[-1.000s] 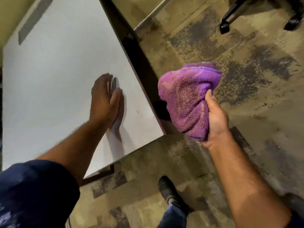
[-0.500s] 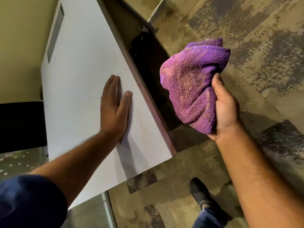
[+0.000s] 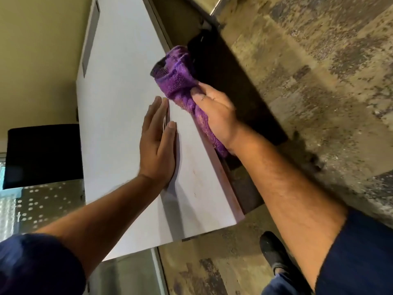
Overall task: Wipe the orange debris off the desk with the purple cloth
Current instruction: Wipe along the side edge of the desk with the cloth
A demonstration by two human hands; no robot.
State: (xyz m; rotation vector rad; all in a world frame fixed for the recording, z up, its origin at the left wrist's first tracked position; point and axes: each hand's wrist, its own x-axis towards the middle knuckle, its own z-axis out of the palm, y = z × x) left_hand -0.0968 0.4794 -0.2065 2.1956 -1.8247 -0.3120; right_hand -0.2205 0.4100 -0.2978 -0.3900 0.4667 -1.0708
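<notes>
The white desk (image 3: pixel 119 116) runs from the lower middle toward the top of the head view. My left hand (image 3: pixel 158 143) lies flat on its top, palm down, fingers together. My right hand (image 3: pixel 214 114) grips the bunched purple cloth (image 3: pixel 176 75) and holds it against the desk's right edge, just right of my left fingertips. The cloth shows orange-brown dust in its folds. A faint orange smear (image 3: pixel 194 173) marks the desktop near the right edge, below my hands.
Mottled brown carpet (image 3: pixel 308 86) lies to the right of the desk. A dark shadowed gap (image 3: pixel 229 71) runs under the desk's right side. My shoe (image 3: pixel 274 252) stands on the floor at the lower right. A black panel (image 3: pixel 42 154) sits left of the desk.
My right hand has brought the cloth down from the air over the floor to the desk's right edge. The left hand stays flat on the desk. The view has shifted.
</notes>
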